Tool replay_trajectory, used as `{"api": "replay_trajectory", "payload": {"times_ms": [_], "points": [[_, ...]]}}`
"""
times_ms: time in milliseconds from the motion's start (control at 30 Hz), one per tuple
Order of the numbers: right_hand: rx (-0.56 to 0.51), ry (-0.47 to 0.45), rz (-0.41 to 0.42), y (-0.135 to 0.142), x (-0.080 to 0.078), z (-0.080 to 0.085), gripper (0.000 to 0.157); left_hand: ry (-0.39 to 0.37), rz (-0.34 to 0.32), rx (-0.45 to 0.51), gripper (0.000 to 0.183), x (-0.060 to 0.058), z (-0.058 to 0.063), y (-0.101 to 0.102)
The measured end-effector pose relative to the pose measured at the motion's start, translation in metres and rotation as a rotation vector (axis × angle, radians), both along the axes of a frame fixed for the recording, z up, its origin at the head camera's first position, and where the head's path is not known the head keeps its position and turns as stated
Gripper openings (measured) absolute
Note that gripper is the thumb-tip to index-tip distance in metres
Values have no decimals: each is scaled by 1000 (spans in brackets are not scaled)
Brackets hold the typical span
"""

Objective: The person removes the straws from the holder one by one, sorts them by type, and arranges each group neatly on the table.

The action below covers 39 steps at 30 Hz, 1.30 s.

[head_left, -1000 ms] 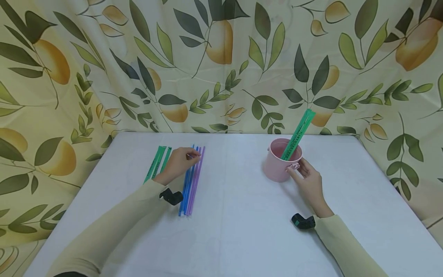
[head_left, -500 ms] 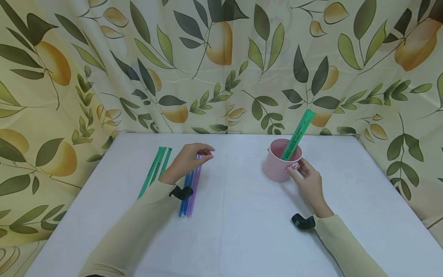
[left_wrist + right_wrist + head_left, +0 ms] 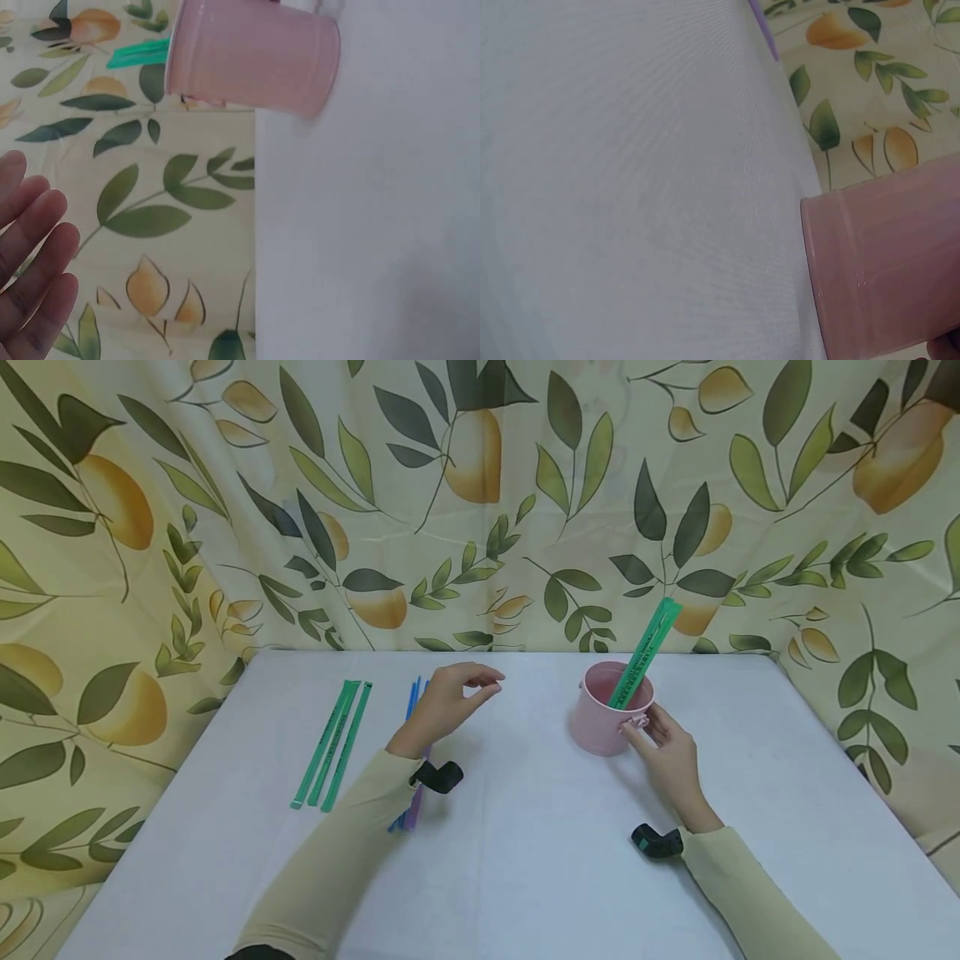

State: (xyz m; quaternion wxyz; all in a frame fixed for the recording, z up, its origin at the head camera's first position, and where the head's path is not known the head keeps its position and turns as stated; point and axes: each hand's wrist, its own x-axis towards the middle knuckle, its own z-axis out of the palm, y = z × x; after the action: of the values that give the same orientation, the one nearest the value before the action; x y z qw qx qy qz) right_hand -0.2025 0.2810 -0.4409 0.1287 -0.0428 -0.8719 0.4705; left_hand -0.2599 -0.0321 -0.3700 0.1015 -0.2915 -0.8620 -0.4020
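A small pink bucket (image 3: pixel 600 727) stands upright on the right half of the white table. Slim green packets with dark print (image 3: pixel 643 653) lean out of it; I cannot tell how many. My right hand (image 3: pixel 667 760) grips the bucket's near right side by the rim fitting, and the bucket's wall (image 3: pixel 900 255) fills the corner of the right wrist view. My left hand (image 3: pixel 442 702) hovers over the thin blue sticks (image 3: pixel 412 695) and purple sticks (image 3: pixel 416 810), partly covering them. Its fingers (image 3: pixel 45 262) are loosely bent, with nothing visible between them.
Three slim green packets (image 3: pixel 330 747) lie side by side on the white table (image 3: pixel 525 860), left of the blue and purple sticks. A curtain with fruit and leaves (image 3: pixel 480 568) hangs behind the table's far edge. Each wrist wears a black camera (image 3: pixel 657 841).
My left hand has moved right, from over the green packets and sticks toward the bucket, uncovering the packets. My right hand and the bucket have stayed in place.
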Motion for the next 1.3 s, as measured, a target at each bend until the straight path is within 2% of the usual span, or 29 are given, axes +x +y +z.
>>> {"api": "replay_trajectory", "payload": {"times_ms": [200,567,833,1167,1300], "points": [[-1,-6,-2,0,0,1,72,-24,-6,14,19,-2,6,26],[-20,6,7,-1,2,3,70,-37,-80,-6,18,-11,13,71],[-24,-3,7,0,2,2,72,-31,-105,-40,18,-18,17,92],[-25,14,19,0,2,2,72,-46,-103,-22,19,-26,16,114],[-19,7,18,1,1,1,72,-65,-123,0,19,-27,17,127]]}}
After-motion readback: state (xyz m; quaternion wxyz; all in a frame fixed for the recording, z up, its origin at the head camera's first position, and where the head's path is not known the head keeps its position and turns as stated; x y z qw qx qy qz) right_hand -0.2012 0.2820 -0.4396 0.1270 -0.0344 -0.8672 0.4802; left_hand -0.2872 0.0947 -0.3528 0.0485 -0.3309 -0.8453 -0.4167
